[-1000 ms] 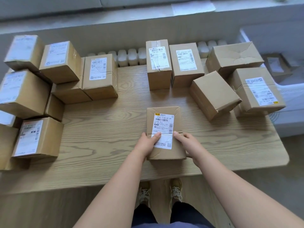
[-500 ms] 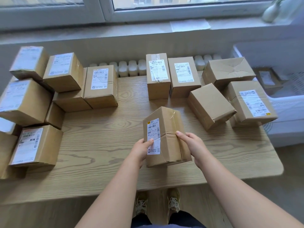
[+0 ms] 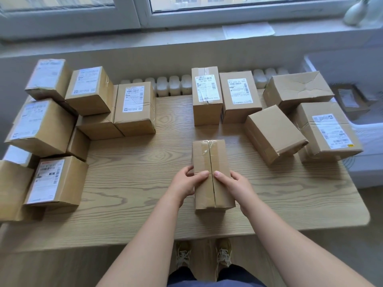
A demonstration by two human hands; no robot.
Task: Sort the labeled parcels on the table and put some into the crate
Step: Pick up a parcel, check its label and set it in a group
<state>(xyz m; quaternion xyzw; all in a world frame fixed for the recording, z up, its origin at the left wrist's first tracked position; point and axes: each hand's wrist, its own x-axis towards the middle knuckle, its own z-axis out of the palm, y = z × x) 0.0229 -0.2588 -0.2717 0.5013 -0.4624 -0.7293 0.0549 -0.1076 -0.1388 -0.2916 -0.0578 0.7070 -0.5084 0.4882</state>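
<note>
A small cardboard parcel (image 3: 211, 160) stands near the front middle of the wooden table (image 3: 145, 183), its taped seam facing up and its label out of sight. My left hand (image 3: 187, 181) grips its left side with the thumb on top. My right hand (image 3: 233, 182) holds its right side, thumb on the top face. A white crate (image 3: 369, 141) stands to the right of the table with a labeled parcel (image 3: 350, 100) inside.
Several labeled parcels are stacked at the table's left (image 3: 51, 125). Two upright labeled parcels (image 3: 207, 94) stand at the back middle. Three more boxes (image 3: 273, 133) crowd the right side. A radiator (image 3: 174, 85) and window sill lie behind.
Both hands turned the parcel over: its label faced up, then rolled to the left side, and now the taped seam faces up. The view has tilted up toward the window.
</note>
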